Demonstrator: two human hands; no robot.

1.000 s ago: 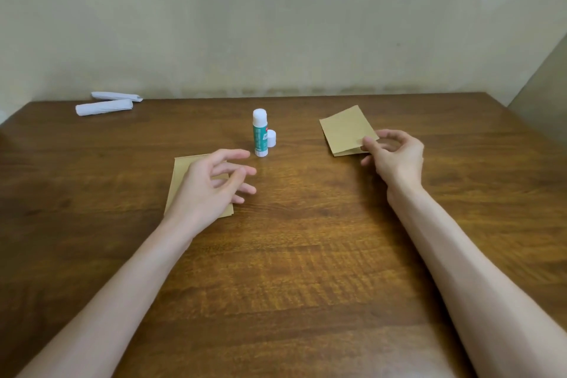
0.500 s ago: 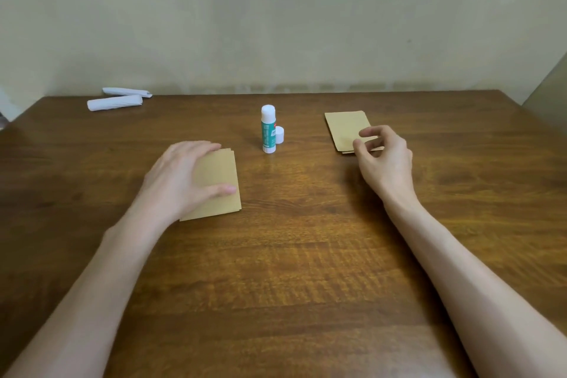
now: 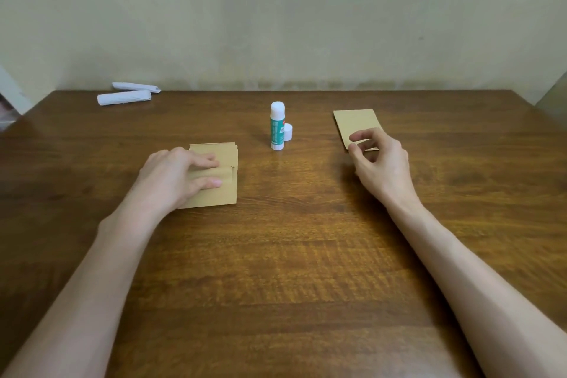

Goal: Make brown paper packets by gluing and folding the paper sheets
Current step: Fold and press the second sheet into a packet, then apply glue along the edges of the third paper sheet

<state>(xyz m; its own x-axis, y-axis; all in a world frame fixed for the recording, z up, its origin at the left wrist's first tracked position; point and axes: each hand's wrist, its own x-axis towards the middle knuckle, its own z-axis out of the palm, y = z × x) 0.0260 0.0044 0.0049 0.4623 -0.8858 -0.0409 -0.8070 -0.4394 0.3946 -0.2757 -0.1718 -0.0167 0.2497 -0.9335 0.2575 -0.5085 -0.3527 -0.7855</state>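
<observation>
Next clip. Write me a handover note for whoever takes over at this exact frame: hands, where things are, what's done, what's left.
Hands: left hand lies flat on the left stack of brown paper, fingers straight; right hand has its fingers curled at the near edge of the right pile, and it is unclear whether it pinches a piece.
Things: glue stick stands upright between the two, cap beside it.
Done: the right pile looks like finished packets.
Left: the left stack seems yet to be glued and folded; probably take its top sheet next.

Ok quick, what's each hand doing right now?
Left hand: open, pressing flat on the left paper stack.
Right hand: curled at the right paper stack; grip cannot be told.
</observation>
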